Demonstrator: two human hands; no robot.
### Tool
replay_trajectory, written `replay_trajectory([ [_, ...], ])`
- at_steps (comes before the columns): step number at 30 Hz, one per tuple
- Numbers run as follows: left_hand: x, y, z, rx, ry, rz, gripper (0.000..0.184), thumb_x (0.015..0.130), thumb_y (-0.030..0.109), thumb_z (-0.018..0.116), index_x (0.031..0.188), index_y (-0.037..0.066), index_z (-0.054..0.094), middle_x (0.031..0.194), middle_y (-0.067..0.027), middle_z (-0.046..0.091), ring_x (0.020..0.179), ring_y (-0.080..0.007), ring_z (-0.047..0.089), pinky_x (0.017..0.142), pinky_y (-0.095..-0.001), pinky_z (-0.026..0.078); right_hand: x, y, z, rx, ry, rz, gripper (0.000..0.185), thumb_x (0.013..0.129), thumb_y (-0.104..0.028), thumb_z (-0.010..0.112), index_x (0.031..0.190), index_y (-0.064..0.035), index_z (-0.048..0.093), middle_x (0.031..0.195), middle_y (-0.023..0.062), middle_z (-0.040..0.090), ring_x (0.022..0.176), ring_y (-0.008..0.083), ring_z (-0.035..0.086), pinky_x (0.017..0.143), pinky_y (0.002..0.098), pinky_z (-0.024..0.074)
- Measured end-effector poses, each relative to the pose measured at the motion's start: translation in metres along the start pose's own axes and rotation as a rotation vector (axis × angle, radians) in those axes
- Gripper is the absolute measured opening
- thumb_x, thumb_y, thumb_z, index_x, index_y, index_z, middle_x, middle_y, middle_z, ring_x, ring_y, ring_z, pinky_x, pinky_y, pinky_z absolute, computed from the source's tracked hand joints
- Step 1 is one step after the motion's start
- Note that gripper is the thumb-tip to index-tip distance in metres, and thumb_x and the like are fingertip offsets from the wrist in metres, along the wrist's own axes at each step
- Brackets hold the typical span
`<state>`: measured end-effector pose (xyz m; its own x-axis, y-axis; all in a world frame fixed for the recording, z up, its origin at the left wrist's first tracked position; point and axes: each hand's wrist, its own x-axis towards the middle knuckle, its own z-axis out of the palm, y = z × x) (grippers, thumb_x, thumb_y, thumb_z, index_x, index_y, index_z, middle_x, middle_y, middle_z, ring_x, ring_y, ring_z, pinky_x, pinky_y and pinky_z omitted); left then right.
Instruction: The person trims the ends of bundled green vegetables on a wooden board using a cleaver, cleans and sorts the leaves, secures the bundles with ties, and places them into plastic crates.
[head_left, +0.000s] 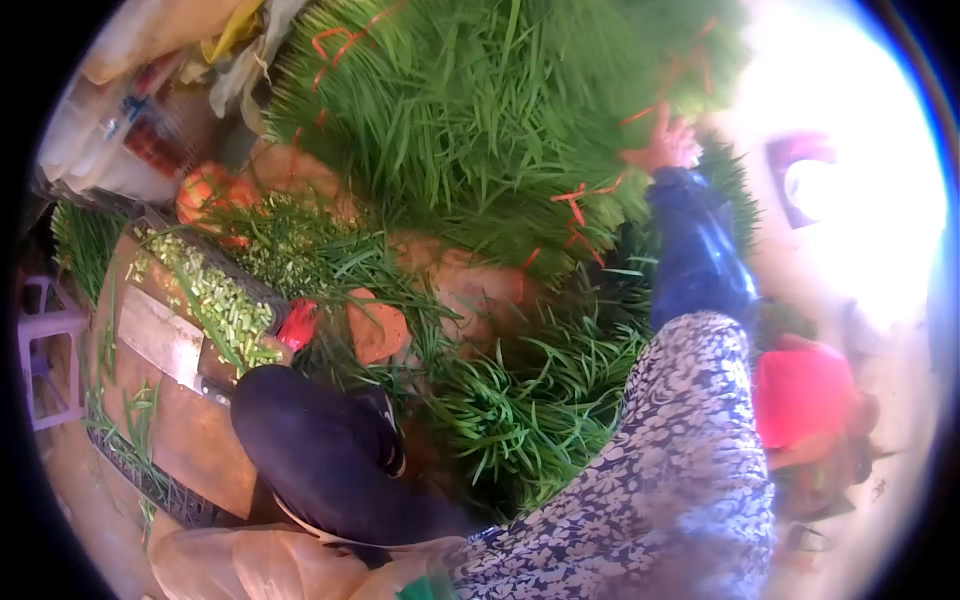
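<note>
Toward one o'clock, tied greens (590, 120) are being reached by the right hand (664, 150) (blurred, grip can't be told); careful, even support seems called for.

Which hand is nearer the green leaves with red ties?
Right, as far as I can see: the right hand is at the green leaves. The left hand is out of view, so I can't tell where.

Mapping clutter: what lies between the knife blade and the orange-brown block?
Head view: chopped green stems, then a red object and loose green leaves, between blade and block.
</note>
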<state>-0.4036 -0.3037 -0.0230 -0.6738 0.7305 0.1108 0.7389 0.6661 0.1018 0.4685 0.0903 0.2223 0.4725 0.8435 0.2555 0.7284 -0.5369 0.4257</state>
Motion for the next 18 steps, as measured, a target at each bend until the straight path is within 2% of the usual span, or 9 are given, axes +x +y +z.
replay_trajectory([
  [2, 0.023, -0.032, -0.025, -0.012, 0.0, 0.001, 0.063, 0.09, 0.038, 0.061, 0.142, 0.008, 0.04, 0.121, -0.0143, 0.059, 0.109, -0.0322, 0.058, 0.095, -0.0451, 0.045, 0.005, -0.015, -0.021, -0.069, -0.007, 0.006, 0.128, 0.056, -0.052, 0.087, 0.153, -0.0166, 0.012, 0.139, 0.0292, 0.038, 0.12, 0.0426, 0.049, 0.096, 0.0577, 0.0383],
  [7, 0.107, -0.103, -0.138, -0.24, 0.134, 0.078, 0.063, 0.088, 0.034, 0.067, 0.14, 0.005, 0.044, 0.116, -0.0156, 0.064, 0.105, -0.0332, 0.061, 0.093, -0.0463, 0.047, -0.022, -0.007, -0.048, -0.078, -0.077, -0.073, 0.122, 0.058, -0.048, 0.085, 0.152, -0.0141, 0.016, 0.124, 0.0264, 0.05, 0.118, 0.0409, 0.052, 0.094, 0.0553, 0.0419],
  [9, 0.17, -0.118, -0.17, -0.409, 0.153, 0.184, 0.063, 0.087, 0.032, 0.07, 0.139, 0.004, 0.045, 0.113, -0.0161, 0.066, 0.103, -0.0336, 0.063, 0.092, -0.0468, 0.048, -0.031, 0.0, -0.061, 0.129, -0.296, -0.122, 0.116, 0.062, -0.045, 0.082, 0.15, -0.0046, 0.018, 0.124, 0.0282, 0.052, 0.113, 0.0426, 0.056, 0.095, 0.0489, 0.0463],
  [10, 0.199, -0.121, -0.168, -0.475, 0.124, 0.231, 0.063, 0.087, 0.031, 0.071, 0.138, 0.004, 0.046, 0.112, -0.0163, 0.067, 0.102, -0.0339, 0.063, 0.091, -0.0471, 0.048, -0.04, 0.011, -0.049, 0.275, -0.293, -0.207, 0.113, 0.063, -0.042, 0.08, 0.147, 0.0044, 0.021, 0.12, 0.029, 0.056, 0.109, 0.042, 0.059, 0.094, 0.0413, 0.0497],
  [11, 0.229, -0.115, -0.156, -0.501, 0.053, 0.282, 0.06, 0.093, 0.031, 0.058, 0.144, 0.005, 0.038, 0.13, -0.018, 0.054, 0.119, -0.0319, 0.05, 0.102, -0.0438, 0.038, -0.063, 0.01, -0.059, 0.501, -0.334, -0.278, 0.11, 0.064, -0.039, 0.079, 0.145, 0.0076, 0.022, 0.12, 0.0276, 0.059, 0.109, 0.036, 0.061, 0.094, 0.0389, 0.0498],
  [12, 0.259, -0.109, -0.144, -0.528, -0.022, 0.33, 0.057, 0.099, 0.03, 0.045, 0.149, 0.006, 0.03, 0.148, -0.0197, 0.04, 0.137, -0.03, 0.038, 0.113, -0.0405, 0.028, -0.096, 0.002, -0.084, 0.963, -0.59, -0.196, 0.102, 0.068, -0.033, 0.078, 0.145, 0.0072, 0.025, 0.122, 0.0252, 0.059, 0.108, 0.0318, 0.061, 0.094, 0.0374, 0.0497],
  [13, 0.253, -0.044, -0.16, -0.608, -0.058, 0.375, 0.058, 0.098, 0.026, 0.048, 0.148, 0.002, 0.03, 0.147, -0.0196, 0.042, 0.137, -0.0302, 0.037, 0.114, -0.0408, 0.027, -0.138, -0.012, -0.127, 1.127, -0.737, -0.078, 0.09, 0.073, -0.025, 0.074, 0.144, 0.0078, 0.029, 0.121, 0.0244, 0.06, 0.107, 0.0285, 0.062, 0.095, 0.0356, 0.0497],
  [17, 0.182, 0.173, -0.219, -0.734, -0.14, 0.907, 0.073, 0.078, 0.004, 0.06, 0.146, -0.002, 0.033, 0.147, -0.0172, 0.041, 0.138, -0.0289, 0.036, 0.116, -0.0413, 0.022, -0.292, -0.017, -0.19, 1.66, -0.954, 0.557, 0.026, 0.094, -0.02, 0.053, 0.113, -0.0034, 0.059, 0.11, 0.0138, 0.065, 0.103, 0.0244, 0.064, 0.093, 0.0374, 0.052],
  [18, 0.148, 0.225, -0.245, -0.806, -0.244, 0.972, 0.086, 0.067, 0.011, 0.073, 0.144, -0.001, 0.037, 0.146, -0.0162, 0.04, 0.136, -0.0308, 0.037, 0.115, -0.0418, 0.025, -0.327, -0.005, -0.175, 2.014, -1.174, 0.661, 0.027, 0.094, -0.021, 0.055, 0.114, -0.0029, 0.058, 0.102, 0.0113, 0.069, 0.082, 0.021, 0.069, 0.077, 0.0378, 0.0581],
])
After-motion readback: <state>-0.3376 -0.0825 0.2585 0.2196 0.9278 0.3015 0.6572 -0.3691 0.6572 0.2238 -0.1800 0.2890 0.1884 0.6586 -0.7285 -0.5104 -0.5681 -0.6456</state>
